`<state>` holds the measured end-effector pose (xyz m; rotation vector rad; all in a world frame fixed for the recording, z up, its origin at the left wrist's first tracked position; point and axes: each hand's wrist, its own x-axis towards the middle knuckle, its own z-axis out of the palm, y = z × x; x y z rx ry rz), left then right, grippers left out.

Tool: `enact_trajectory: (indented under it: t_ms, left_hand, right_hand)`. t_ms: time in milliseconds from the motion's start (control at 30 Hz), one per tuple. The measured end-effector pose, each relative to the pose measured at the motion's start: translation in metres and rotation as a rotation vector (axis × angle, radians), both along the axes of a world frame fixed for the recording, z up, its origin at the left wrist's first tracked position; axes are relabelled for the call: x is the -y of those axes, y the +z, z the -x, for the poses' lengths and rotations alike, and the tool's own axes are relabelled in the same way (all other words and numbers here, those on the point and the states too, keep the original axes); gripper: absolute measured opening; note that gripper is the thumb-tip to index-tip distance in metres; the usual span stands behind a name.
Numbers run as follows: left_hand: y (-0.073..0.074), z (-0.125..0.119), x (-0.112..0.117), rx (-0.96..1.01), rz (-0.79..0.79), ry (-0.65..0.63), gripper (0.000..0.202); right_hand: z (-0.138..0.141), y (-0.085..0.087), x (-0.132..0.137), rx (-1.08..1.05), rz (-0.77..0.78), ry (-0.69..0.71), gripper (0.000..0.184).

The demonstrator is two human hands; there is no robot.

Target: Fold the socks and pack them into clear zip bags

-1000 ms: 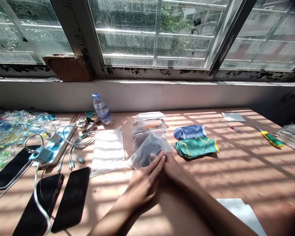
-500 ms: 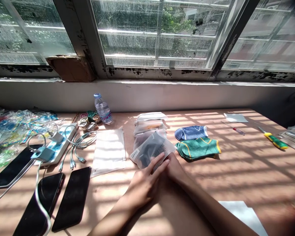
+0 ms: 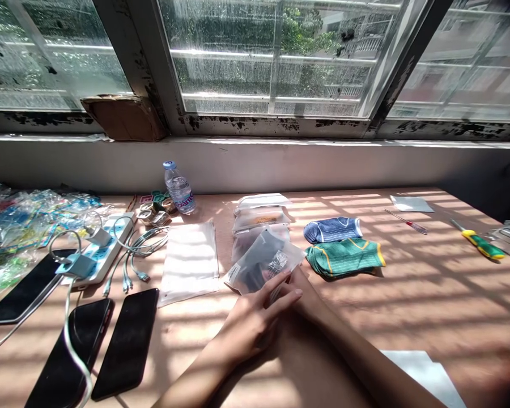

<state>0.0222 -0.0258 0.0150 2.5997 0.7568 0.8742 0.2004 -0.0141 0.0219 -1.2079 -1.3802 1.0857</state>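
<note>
Both hands meet at the near right edge of a frosted plastic zip bag (image 3: 259,258) with dark folded contents, a small white label and some printing. My left hand (image 3: 255,317) grips its lower edge, the fingers stretched along it towards the other hand; the thumb is hidden. At the right corner my right hand (image 3: 304,289) pinches the bag, its fingertips partly covered. Behind it lies a row of filled frosted bags (image 3: 261,218), overlapping one another. To the right are folded green socks (image 3: 346,258) with yellow trim and folded blue socks (image 3: 334,230).
Flat frosted bags (image 3: 191,260) lie left of my hands. Further left are phones (image 3: 127,343), cables (image 3: 138,249), a power strip (image 3: 106,255) and crumpled plastic wrappers (image 3: 34,221). A water bottle (image 3: 179,190) stands behind. Screwdrivers (image 3: 482,243) and white paper (image 3: 425,374) lie right.
My left fingers have slid right along the bag's edge, over my right fingertips. The bag has tilted slightly and catches light on its print. The view has shifted a little.
</note>
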Motion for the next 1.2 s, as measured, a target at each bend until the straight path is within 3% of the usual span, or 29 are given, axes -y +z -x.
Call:
enact_trajectory:
  t_ms: [100, 300, 467, 600, 767, 967, 1200]
  left_hand:
    - [0.001, 0.003, -0.003, 0.013, 0.037, 0.096, 0.089]
    - [-0.001, 0.004, -0.01, 0.013, 0.046, 0.224, 0.099]
    - [0.002, 0.006, -0.015, -0.046, 0.038, 0.077, 0.101]
    - [0.002, 0.01, -0.015, -0.008, 0.005, 0.101, 0.085]
    - [-0.006, 0.018, -0.022, 0.024, -0.043, 0.183, 0.058]
    - [-0.004, 0.025, -0.029, 0.093, 0.115, 0.203, 0.031]
    - [-0.002, 0.018, -0.027, 0.248, 0.259, 0.144, 0.029]
  right_hand:
    - [-0.005, 0.007, -0.024, -0.119, 0.041, 0.051, 0.032]
    - [0.001, -0.009, -0.016, -0.201, 0.012, -0.064, 0.045]
    - [-0.002, -0.012, -0.018, -0.145, -0.081, -0.021, 0.039]
    - [-0.008, -0.009, -0.023, -0.153, -0.054, -0.054, 0.032]
    - [-0.015, -0.01, -0.031, -0.23, 0.01, -0.155, 0.052]
    - [-0.022, -0.013, -0.039, -0.197, 0.059, -0.078, 0.058]
    - [-0.018, -0.009, -0.031, -0.247, -0.015, -0.23, 0.051]
